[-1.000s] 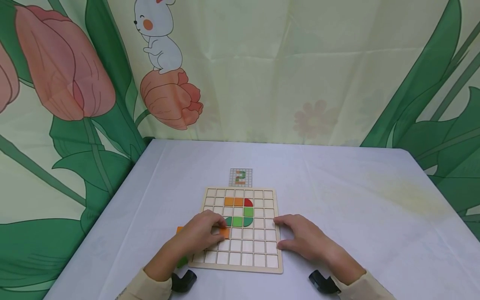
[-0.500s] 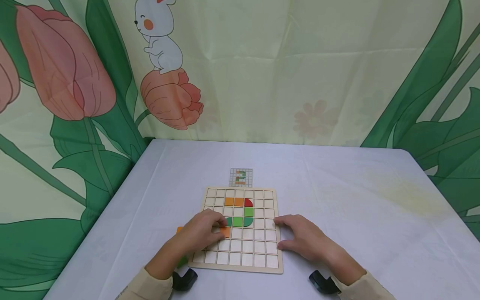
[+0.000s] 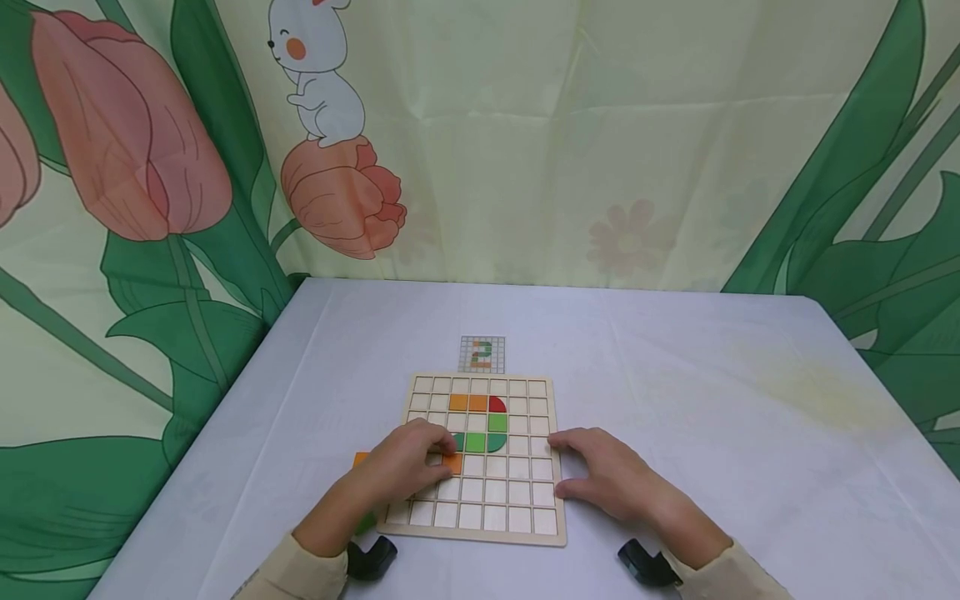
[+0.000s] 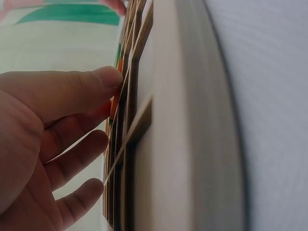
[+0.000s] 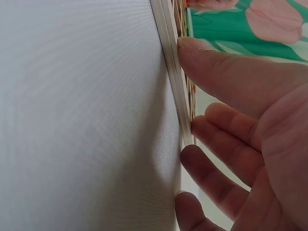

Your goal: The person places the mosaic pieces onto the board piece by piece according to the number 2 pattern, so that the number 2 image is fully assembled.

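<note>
My left hand (image 3: 408,457) pinches an orange square tile (image 3: 453,464) between thumb and index finger, low over the wooden grid board (image 3: 480,538). In the left wrist view the thumb (image 4: 108,77) is right at the tile's edge, the other fingers loosely spread. Set in the grid above it are two orange squares (image 3: 467,403), a red quarter-round (image 3: 497,405), green squares (image 3: 475,443) and dark green rounded pieces (image 3: 496,443). With its thumb and fingertips my right hand (image 3: 611,475) touches the board's right edge, its fingers relaxed.
A small pattern card (image 3: 482,355) showing a coloured figure 2 on a grid lies just behind the board. Partly hidden by the left arm are another orange piece (image 3: 360,458) and a green piece (image 3: 366,523) on the white tablecloth (image 3: 712,400). A printed curtain (image 3: 510,167) hangs behind.
The left hand and its orange tile have shifted very slightly to the right across the grid. The right hand has stayed at the board's edge.
</note>
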